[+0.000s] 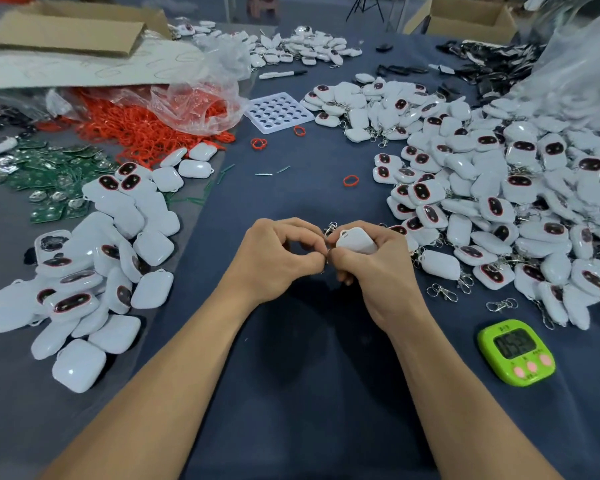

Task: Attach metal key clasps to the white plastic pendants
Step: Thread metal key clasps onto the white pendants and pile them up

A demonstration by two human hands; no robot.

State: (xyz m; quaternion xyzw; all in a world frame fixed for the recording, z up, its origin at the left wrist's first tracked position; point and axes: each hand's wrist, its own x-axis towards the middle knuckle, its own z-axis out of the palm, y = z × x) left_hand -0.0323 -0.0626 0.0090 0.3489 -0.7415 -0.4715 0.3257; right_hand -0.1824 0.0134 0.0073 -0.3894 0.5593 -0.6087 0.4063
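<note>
likely a small assembly workshop: heaped white pendants [520, 188], circuit boards [49, 178], cardboard boxes [465, 19].

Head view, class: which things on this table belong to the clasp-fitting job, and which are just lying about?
In the job: left hand, pinching a metal clasp; right hand, holding a white pendant; loose clasps; pile of bare pendants; pile of clasped pendants.
Lying about: green timer; red bands; circuit boards; white tray; marker pen.
</note>
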